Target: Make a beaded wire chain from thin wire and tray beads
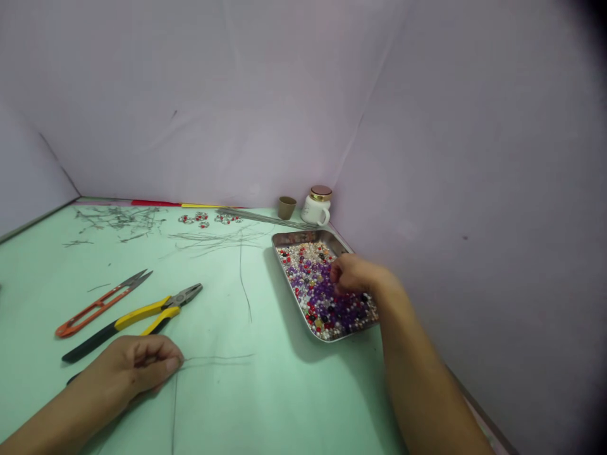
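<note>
Between the thumb and fingers of my left hand (pixel 147 366) is a thin wire (pixel 218 358), its strands pointing right and one running down toward the front edge. My right hand (pixel 353 273) reaches into a metal tray (pixel 293 287) at its right side, fingers bent down among the beads (pixel 310 278). Those beads are purple, red, white, gold and black. The fingertips are partly hidden, so whether a bead is pinched in them does not show. Pliers (pixel 164 308) with yellow and black handles lie just behind my left hand, beside orange thread snips (pixel 102 305).
Wire offcuts (pixel 118 218) are heaped at the back left. Beaded wire pieces (pixel 202 218) lie near the back wall, with loose wires (pixel 213 240) before them. A small brown cup (pixel 286 207) and a white lidded mug (pixel 316 208) stand behind the tray. A wall rises close on the right.
</note>
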`<act>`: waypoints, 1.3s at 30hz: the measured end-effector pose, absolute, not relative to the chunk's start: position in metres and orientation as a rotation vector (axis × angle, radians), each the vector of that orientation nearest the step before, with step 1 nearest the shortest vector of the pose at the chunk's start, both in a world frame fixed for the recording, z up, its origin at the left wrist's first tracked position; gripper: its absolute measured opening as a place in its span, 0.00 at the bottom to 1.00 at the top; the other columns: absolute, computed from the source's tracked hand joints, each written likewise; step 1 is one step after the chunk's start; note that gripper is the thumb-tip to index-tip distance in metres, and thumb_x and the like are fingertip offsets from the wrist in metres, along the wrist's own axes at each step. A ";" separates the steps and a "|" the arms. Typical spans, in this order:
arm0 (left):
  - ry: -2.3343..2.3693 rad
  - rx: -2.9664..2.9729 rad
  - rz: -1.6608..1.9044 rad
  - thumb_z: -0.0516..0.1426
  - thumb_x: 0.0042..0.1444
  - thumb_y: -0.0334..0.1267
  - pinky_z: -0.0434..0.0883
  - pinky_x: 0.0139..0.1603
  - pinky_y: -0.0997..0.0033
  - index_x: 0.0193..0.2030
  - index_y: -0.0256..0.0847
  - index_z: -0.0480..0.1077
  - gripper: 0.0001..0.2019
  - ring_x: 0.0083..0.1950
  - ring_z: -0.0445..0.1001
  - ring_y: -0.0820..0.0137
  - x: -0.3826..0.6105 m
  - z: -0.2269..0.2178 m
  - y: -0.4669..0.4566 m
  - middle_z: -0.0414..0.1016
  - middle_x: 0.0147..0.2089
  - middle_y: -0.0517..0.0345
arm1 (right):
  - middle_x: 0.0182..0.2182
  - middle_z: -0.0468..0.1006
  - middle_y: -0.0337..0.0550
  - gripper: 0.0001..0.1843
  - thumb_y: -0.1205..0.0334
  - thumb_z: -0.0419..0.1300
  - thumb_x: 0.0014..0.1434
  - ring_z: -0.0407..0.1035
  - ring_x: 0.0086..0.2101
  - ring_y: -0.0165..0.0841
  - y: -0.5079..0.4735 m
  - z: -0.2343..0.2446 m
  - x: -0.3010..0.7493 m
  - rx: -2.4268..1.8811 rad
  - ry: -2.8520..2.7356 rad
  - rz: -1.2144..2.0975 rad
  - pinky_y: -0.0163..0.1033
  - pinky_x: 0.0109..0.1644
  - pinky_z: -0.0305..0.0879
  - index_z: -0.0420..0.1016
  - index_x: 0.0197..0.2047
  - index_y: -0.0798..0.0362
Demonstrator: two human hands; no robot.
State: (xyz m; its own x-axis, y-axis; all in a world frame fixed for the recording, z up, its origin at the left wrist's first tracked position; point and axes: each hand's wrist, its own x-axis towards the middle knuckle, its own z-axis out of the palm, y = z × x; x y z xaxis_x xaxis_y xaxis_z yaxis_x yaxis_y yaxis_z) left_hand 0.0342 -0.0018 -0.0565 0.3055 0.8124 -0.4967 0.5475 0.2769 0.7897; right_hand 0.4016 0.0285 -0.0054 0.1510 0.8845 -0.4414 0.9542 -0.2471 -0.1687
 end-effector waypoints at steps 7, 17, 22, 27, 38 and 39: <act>1.349 1.416 0.230 0.56 0.40 0.49 0.44 0.21 0.77 0.23 0.37 0.67 0.14 0.20 0.49 0.77 0.030 -0.060 0.002 0.56 0.16 0.65 | 0.16 0.70 0.37 0.10 0.69 0.65 0.34 0.63 0.17 0.29 0.020 -0.003 0.374 2.141 1.755 -0.838 0.32 0.19 0.57 0.74 0.26 0.54; 1.385 1.424 0.348 0.55 0.41 0.47 0.43 0.21 0.79 0.22 0.36 0.67 0.14 0.20 0.47 0.78 0.036 -0.055 -0.006 0.55 0.15 0.66 | 0.22 0.74 0.37 0.09 0.68 0.63 0.37 0.67 0.25 0.29 0.024 -0.009 0.382 2.073 1.945 -0.787 0.29 0.24 0.57 0.75 0.27 0.52; 1.392 1.371 0.385 0.56 0.40 0.47 0.42 0.20 0.80 0.21 0.36 0.67 0.14 0.19 0.45 0.79 0.037 -0.053 -0.008 0.54 0.14 0.67 | 0.26 0.76 0.37 0.12 0.69 0.63 0.36 0.68 0.27 0.30 0.026 -0.014 0.376 2.060 2.026 -0.737 0.29 0.26 0.57 0.76 0.29 0.51; 1.374 1.376 0.296 0.57 0.38 0.49 0.43 0.19 0.79 0.21 0.37 0.68 0.14 0.18 0.47 0.79 0.035 -0.053 -0.003 0.56 0.15 0.65 | 0.26 0.76 0.38 0.12 0.68 0.63 0.35 0.68 0.26 0.30 0.024 -0.013 0.367 2.059 2.046 -0.683 0.30 0.26 0.57 0.76 0.29 0.52; 1.377 1.409 0.322 0.57 0.39 0.44 0.45 0.20 0.78 0.21 0.38 0.67 0.10 0.18 0.49 0.78 0.037 -0.050 -0.004 0.57 0.15 0.65 | 0.28 0.78 0.38 0.16 0.71 0.58 0.36 0.70 0.29 0.33 0.023 -0.008 0.356 2.117 1.988 -0.559 0.31 0.26 0.58 0.77 0.32 0.49; 1.368 1.414 0.320 0.57 0.39 0.43 0.45 0.20 0.78 0.22 0.37 0.67 0.10 0.19 0.50 0.78 0.037 -0.051 -0.004 0.57 0.15 0.65 | 0.28 0.78 0.39 0.16 0.71 0.58 0.36 0.70 0.29 0.33 0.022 -0.008 0.355 2.124 1.973 -0.541 0.31 0.26 0.58 0.77 0.31 0.49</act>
